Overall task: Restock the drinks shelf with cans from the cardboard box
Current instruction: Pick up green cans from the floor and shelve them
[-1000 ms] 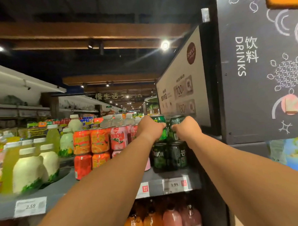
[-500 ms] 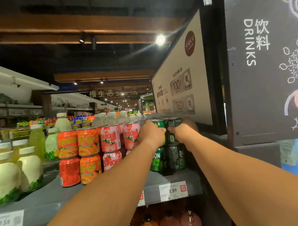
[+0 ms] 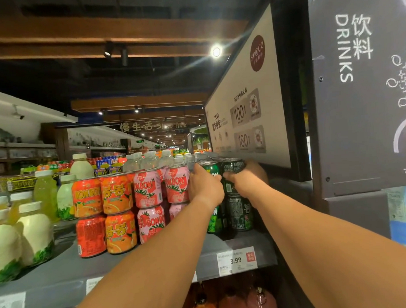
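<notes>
A dim supermarket aisle runs behind the grey drinks shelf (image 3: pixel 63 280), stacked with orange and pink cans. Each of the hands grips a top-tier can: left hand (image 3: pixel 205 188) a green can (image 3: pixel 210 169), right hand (image 3: pixel 246 182) a dark can (image 3: pixel 232 167). Best seat both squarely on the cans beneath before letting go.

Two bare forearms reach in from the bottom edge of the head view, one on each side. No sleeve, cuff, glove, watch, ring or strap shows on either; both arms are uncovered from the frame edge to the wrist. The left hand (image 3: pixel 206 190) shows its back, knuckles and a smooth wrist. The right hand (image 3: pixel 245 183) shows its back and thumb side, likewise uncovered. The forearms look smooth, with no markings or tattoos to be made out in the dim shop light.
</notes>
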